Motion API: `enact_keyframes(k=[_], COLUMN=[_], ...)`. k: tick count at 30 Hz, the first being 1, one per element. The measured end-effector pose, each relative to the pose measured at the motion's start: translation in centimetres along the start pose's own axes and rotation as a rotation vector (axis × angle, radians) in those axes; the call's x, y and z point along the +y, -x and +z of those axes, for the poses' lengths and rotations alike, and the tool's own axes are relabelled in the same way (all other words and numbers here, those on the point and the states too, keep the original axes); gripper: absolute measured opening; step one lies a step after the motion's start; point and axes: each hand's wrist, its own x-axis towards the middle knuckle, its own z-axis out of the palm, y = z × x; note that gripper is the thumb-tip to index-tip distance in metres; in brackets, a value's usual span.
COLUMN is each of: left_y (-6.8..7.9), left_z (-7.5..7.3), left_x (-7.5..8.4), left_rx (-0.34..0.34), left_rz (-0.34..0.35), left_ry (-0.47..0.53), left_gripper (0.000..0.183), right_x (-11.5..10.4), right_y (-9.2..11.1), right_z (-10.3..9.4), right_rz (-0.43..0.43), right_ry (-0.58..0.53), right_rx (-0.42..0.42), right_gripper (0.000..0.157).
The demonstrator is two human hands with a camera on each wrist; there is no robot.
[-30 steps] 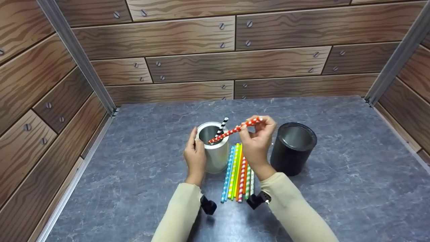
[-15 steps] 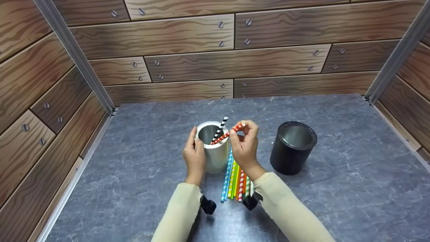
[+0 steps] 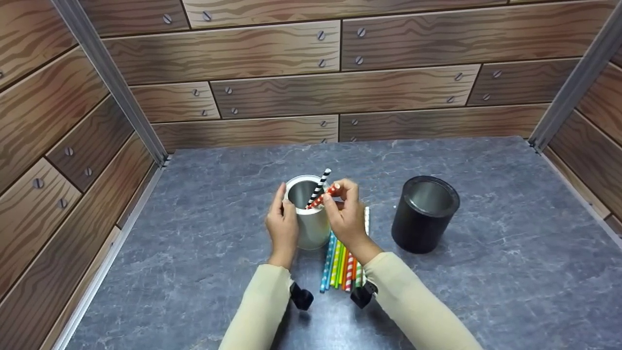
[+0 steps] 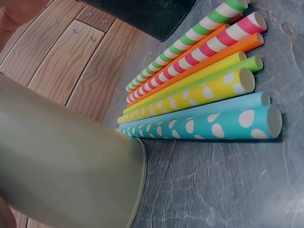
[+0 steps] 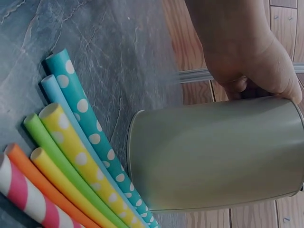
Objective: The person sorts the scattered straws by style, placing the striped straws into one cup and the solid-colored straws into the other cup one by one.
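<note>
My left hand [image 3: 282, 228] holds the pale metallic canister [image 3: 313, 232] from its left side, thumb at the near rim. In my right hand [image 3: 347, 216] a red straw with white dots [image 3: 317, 201] is pinched at its upper end. Its lower end slants down into the canister's mouth. A black-and-white striped straw [image 3: 322, 181] leans inside, its top above the rim. Beneath my right wrist lies a row of coloured straws, among them a teal dotted straw [image 4: 213, 124], a yellow dotted straw [image 4: 209, 92] and a pink striped straw [image 4: 209, 50]. The right hand partly covers them in the head view.
To the right stands a black canister [image 3: 420, 228], upright with its mouth facing up. Wood-plank-patterned walls [image 3: 272, 97] enclose the grey marbled table [image 3: 204, 233] at the back and both sides. A metal strip [image 3: 112, 270] runs along the left table edge.
My right hand has moved left and slightly down, bringing the red dotted straw further into the canister's mouth at a steeper slant. The left hand and both canisters stay in place.
</note>
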Motion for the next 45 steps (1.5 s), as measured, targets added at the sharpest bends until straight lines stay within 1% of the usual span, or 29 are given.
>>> enact_keyframes(k=[4, 11, 15, 19, 25, 31, 34, 38, 45], left_y=[0.0, 0.0, 0.0, 0.0, -0.1, -0.1, 0.0, 0.0, -0.1], left_z=[0.0, -0.2, -0.2, -0.2, -0.1, -0.1, -0.2, -0.2, 0.0], left_x=[0.0, 0.2, 0.1, 0.1, -0.1, 0.0, -0.1, 0.0, 0.0], left_rx=[-0.002, -0.023, -0.031, -0.016, 0.008, 0.006, -0.003, -0.008, 0.019], left_rz=[0.002, 0.014, 0.019, 0.027, 0.032, 0.026, 0.019, 0.013, 0.030], left_ry=[0.011, -0.004, -0.009, -0.011, -0.019, -0.015, -0.012, 0.001, 0.009], left_gripper=[0.039, 0.040, 0.040, 0.039, 0.038, 0.038, 0.039, 0.040, 0.038], right_x=[0.0, -0.5, -0.9, -1.0, -1.2, -1.1, -1.0, -1.0, -0.8], right_y=[-0.1, -1.1, -1.5, -1.8, -2.1, -2.0, -1.7, -1.4, -1.1], right_z=[0.1, 0.1, 0.1, 0.0, 0.0, -0.1, -0.2, -0.4, -1.0], right_rz=[0.002, 0.008, 0.025, 0.066, 0.119, 0.147, 0.159, 0.182, 0.204], right_ry=[0.015, 0.173, 0.231, 0.264, 0.266, 0.239, 0.224, 0.213, 0.178], right_rx=[-0.041, -0.143, -0.201, -0.248, -0.302, -0.297, -0.276, -0.234, -0.147], right_gripper=[0.017, 0.016, 0.015, 0.013, 0.007, 0.005, 0.005, 0.010, 0.015])
